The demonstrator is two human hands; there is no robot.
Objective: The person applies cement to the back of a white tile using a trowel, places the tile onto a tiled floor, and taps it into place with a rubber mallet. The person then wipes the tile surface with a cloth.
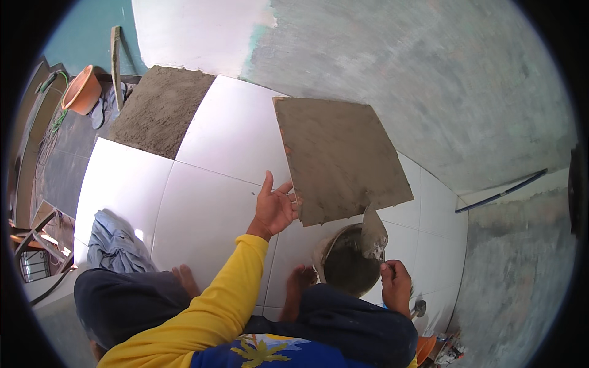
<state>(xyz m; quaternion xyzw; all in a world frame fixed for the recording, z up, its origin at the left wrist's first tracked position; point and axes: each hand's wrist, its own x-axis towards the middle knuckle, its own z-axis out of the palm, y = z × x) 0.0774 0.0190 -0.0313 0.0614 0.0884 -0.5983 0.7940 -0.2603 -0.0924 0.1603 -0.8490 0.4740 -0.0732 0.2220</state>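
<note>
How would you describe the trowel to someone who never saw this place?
On the white floor, find the round bucket. Above its right side, near the lower edge of the mortar-coated tile, the right hand holds the trowel. Unlike both neighbours, it is small and tapering.

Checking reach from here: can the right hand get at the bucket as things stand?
Probably yes: the right hand is close beside the bucket; apart from the trowel it holds, nothing visible blocks the way.

The trowel (373, 233) is partly hidden by the right hand (397, 287). At right, a dark object (576, 191) is cut off.
</note>
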